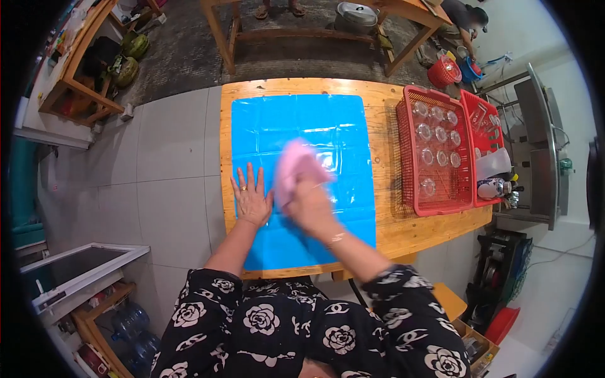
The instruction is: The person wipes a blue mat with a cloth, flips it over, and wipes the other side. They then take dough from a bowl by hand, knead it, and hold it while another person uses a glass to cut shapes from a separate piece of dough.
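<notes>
Head view, looking down on a wooden table point(419, 238) with a blue sheet point(255, 140) spread over its left and middle part. The sheet is creased in a grid of folds and reflects light in several spots. The left hand point(253, 201) lies palm down near the sheet's left edge, its fingers spread apart and a ring on one of them. The right hand point(310, 205), blurred, is closed on a pink cloth point(297, 162), which lies over the middle of the sheet, just beside the left hand; the exact placing of the fingertips cannot be told. To the right, on the bare wood and apart from the sheet, stands a red basket point(408, 184) containing clear glasses point(424, 133). Beside it, a second red basket point(469, 104) holds utensils and a bottle point(491, 188). At upper right, another person point(463, 16) bends toward a blue tub point(468, 72).
</notes>
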A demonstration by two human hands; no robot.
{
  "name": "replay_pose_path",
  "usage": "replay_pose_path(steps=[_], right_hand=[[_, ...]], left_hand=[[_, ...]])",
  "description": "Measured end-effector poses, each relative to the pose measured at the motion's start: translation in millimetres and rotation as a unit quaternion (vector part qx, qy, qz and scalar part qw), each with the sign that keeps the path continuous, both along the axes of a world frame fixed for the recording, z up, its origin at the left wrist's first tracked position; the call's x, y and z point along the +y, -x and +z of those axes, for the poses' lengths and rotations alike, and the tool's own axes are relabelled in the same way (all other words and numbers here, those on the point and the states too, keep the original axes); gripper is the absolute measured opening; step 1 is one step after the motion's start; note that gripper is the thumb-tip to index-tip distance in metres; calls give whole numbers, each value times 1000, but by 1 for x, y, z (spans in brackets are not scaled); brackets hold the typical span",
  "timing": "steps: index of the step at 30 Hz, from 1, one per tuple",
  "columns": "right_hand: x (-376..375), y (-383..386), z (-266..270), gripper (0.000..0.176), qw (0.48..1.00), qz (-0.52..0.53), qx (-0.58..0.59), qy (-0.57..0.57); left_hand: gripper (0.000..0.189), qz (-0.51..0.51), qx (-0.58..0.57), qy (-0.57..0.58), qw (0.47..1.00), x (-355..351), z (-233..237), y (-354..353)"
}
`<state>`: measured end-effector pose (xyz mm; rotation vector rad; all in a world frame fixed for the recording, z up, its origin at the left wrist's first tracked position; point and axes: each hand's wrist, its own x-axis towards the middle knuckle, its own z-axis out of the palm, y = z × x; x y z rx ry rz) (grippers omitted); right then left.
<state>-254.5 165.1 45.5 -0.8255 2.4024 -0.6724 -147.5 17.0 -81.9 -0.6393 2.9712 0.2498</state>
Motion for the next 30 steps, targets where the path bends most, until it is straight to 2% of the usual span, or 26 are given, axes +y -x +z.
replay_pose_path(steps=[1, 2, 3, 6, 8, 11, 13, 17, 20, 21, 22, 24, 25, 27, 28, 30], right_hand=[[-14, -32, -41, 37, 984, 45, 158, 73], [-21, -50, -77, 40, 936, 87, 311, 143], [-29, -47, -75, 40, 938, 71, 307, 148], [-38, -37, -82, 38, 948, 54, 275, 149], [-24, -20, -107, 38, 957, 65, 245, 140], [-3, 7, -101, 28, 948, 30, 285, 137], [25, 37, -103, 27, 956, -4, 289, 51], [100, 116, -100, 27, 920, -193, 324, -103], [92, 138, -87, 28, 894, -282, 336, -93], [71, 135, -71, 25, 882, -282, 378, -12], [50, 133, -74, 26, 912, -286, 292, 35], [-5, 103, -44, 22, 931, -156, 309, 119], [-36, 87, -54, 21, 920, -93, 351, 150], [-80, 48, -88, 16, 919, 13, 350, 183], [-91, 33, -93, 15, 916, 53, 334, 217], [-84, 65, -108, 14, 926, 63, 317, 195]], left_hand=[[70, -29, -71, 23, 997, -1, 11, 0], [71, -58, -142, 47, 987, -2, 15, -1], [74, -80, -131, 75, 985, -6, 15, 1], [75, -50, -63, -59, 995, -5, 23, 1], [73, -10, -41, -58, 997, -2, 23, 5], [72, 16, 18, -51, 998, -1, 19, 5], [73, 17, 47, -47, 998, -1, 18, 4], [70, 22, 36, -33, 999, 0, 18, 3], [68, 56, 8, -57, 997, 5, 28, 16], [67, 73, -2, -70, 995, 4, 33, 22], [65, 70, 25, -70, 995, -3, 33, 33], [60, 63, 78, -72, 992, -27, 30, 66], [60, 35, 43, -51, 997, -34, 24, 76], [58, -20, -25, -6, 999, -45, 11, 95], [58, -19, -24, -4, 1000, -44, 14, 101], [58, -15, -33, -2, 999, -40, 23, 99]])
